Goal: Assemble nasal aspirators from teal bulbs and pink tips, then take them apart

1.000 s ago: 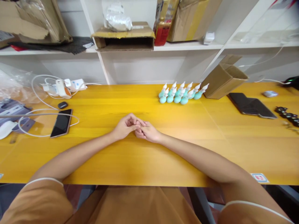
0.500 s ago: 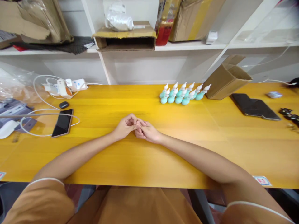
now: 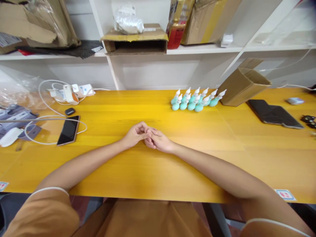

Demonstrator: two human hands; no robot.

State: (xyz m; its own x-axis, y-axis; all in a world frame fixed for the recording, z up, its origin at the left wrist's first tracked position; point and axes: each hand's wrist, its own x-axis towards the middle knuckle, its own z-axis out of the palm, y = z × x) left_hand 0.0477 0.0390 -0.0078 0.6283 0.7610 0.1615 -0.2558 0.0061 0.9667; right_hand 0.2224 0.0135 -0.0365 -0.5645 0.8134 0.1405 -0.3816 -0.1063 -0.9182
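Where the two forearms meet at the middle of the yellow counter, the left hand and the right hand rest against each other in the head view. The fingers of the left hand are curled and pressed together over the fingertips of the right hand, whose fingers lie loosely bent beneath them; neither hand pinches or holds any object. The nearest things are a cluster of teal squeeze bottles with white pointed caps, standing upright in two short rows near the back edge of the counter, well apart from the hands and to their right. Just beside the bottles, further right, a brown cardboard box lies tilted on its side. A dark flat case lies beyond that. On the left side of the counter a black phone lies flat, ringed by a white cable, with a small dark earbud case just behind it.
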